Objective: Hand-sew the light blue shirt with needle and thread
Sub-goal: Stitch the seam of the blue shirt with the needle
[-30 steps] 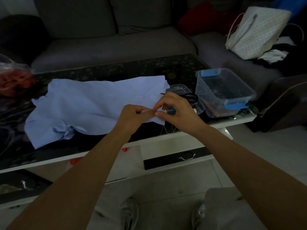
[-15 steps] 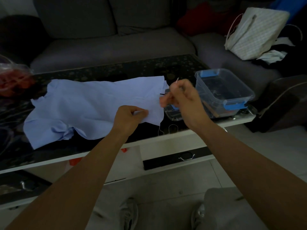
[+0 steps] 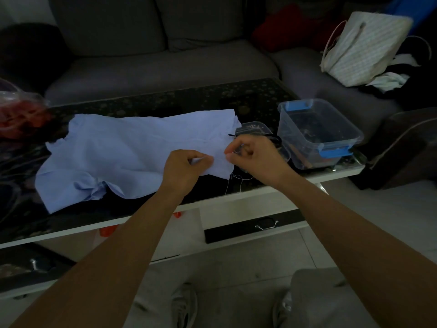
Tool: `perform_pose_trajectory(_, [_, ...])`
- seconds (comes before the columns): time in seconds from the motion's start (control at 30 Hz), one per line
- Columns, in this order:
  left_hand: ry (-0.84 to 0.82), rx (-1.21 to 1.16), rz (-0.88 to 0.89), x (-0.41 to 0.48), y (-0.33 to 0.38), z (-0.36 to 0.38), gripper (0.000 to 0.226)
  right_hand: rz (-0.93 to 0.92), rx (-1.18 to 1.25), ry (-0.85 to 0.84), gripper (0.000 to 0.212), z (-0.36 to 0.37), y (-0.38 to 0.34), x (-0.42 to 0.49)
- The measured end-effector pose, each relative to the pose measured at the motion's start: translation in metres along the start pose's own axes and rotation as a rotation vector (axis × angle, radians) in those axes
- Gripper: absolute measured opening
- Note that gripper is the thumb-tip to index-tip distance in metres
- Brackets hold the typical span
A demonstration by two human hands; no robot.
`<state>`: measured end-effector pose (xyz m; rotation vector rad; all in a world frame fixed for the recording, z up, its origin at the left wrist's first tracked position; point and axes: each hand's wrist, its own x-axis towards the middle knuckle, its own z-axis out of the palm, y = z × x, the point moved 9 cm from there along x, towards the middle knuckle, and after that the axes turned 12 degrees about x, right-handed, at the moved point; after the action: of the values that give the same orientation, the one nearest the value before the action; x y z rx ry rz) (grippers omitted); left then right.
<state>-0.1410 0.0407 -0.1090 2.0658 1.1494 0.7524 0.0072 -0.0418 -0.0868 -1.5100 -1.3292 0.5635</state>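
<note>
The light blue shirt (image 3: 123, 147) is laid flat on the dark patterned tabletop (image 3: 165, 102), with its right hem nearest the hands. A fold of that hem is pinched in the grip of the left hand (image 3: 184, 169), thumb over curled fingers. The grip of the right hand (image 3: 257, 157) is closed in a thumb-and-forefinger pinch at the cloth's right edge, just beside the left hand. The needle is too small to be made out in the dim light, so whether it lies in that pinch cannot be told. Pale thread (image 3: 233, 183) is seen hanging in loose loops below the hem, over the tabletop's front edge.

A small clear container (image 3: 254, 127) is partly hidden behind the right hand. A clear plastic box with blue latches (image 3: 331, 129) stands to its right, its contents indistinct. A red item in plastic (image 3: 16, 114) is cut off at the left edge
</note>
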Motion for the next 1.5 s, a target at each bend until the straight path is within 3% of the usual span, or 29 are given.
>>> perform_pose_trajectory(0.4, [-0.028,-0.015,0.056,0.001,0.003,0.005,0.009,-0.051,-0.115,0.002,0.008,0.014,0.008,0.003])
perform_pose_trajectory(0.6, [0.019,-0.031,0.018,0.003,-0.005,0.0,0.009,0.202,-0.042,0.499,0.008,-0.068,0.048,0.0])
perform_pose_trajectory(0.7, [0.015,-0.025,0.028,0.003,-0.003,0.0,0.008,0.289,-0.098,0.401,0.017,-0.066,0.06,-0.002])
perform_pose_trajectory(0.77, [0.016,-0.013,0.039,0.004,-0.002,0.0,0.009,0.209,0.02,0.25,0.026,-0.045,0.045,0.002])
perform_pose_trajectory(0.83, [0.015,-0.006,0.049,0.004,-0.001,0.001,0.007,0.089,0.066,0.106,0.022,-0.024,0.022,0.004])
perform_pose_trajectory(1.0, [-0.005,0.018,0.079,0.002,0.002,0.005,0.006,-0.081,-0.057,-0.058,0.011,0.01,0.0,0.001])
perform_pose_trajectory(1.2, [-0.021,-0.007,0.091,0.001,0.004,0.006,0.005,-0.083,-0.228,0.015,0.01,0.013,0.007,0.005])
perform_pose_trajectory(1.43, [0.016,0.018,0.067,0.004,-0.002,0.001,0.006,0.244,-0.171,0.388,0.01,-0.061,0.049,0.0])
perform_pose_trajectory(1.5, [0.012,0.003,0.06,0.004,-0.003,0.001,0.006,0.343,-0.309,0.356,0.007,-0.068,0.06,-0.005])
